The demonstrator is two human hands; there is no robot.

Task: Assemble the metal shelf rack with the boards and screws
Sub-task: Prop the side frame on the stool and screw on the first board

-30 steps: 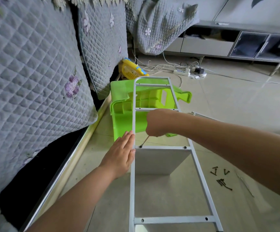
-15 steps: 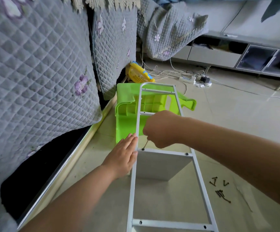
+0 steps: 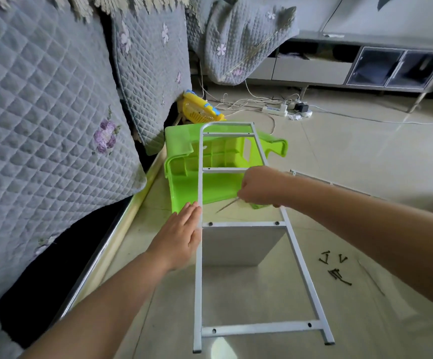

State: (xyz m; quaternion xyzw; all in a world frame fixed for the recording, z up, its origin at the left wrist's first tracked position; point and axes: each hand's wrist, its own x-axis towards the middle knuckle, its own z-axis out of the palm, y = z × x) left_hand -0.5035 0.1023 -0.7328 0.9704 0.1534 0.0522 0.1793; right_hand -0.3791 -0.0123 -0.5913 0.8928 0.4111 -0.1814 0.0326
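Note:
A white metal ladder-shaped rack frame (image 3: 198,281) lies over the floor, its far end on a green stool. A grey board (image 3: 236,244) hangs under the third crossbar (image 3: 243,224), which shows two dark screw heads. My left hand (image 3: 181,234) presses flat with straight fingers against the frame's left rail. My right hand (image 3: 259,186) grips a thin screwdriver (image 3: 227,205) whose tip points down-left, a little above that crossbar and apart from it. Several loose black screws (image 3: 335,268) lie on the floor to the right.
A green plastic stool (image 3: 184,161) lies on its side under the frame's far end. A sofa with a quilted grey cover (image 3: 41,125) fills the left. A yellow basket (image 3: 197,110), a power strip with cables (image 3: 275,110) and a low TV cabinet (image 3: 365,68) stand farther back.
My right hand has lifted the screwdriver away from the left screw on the crossbar and moved right. The left hand stays on the rail. The view has shifted slightly.

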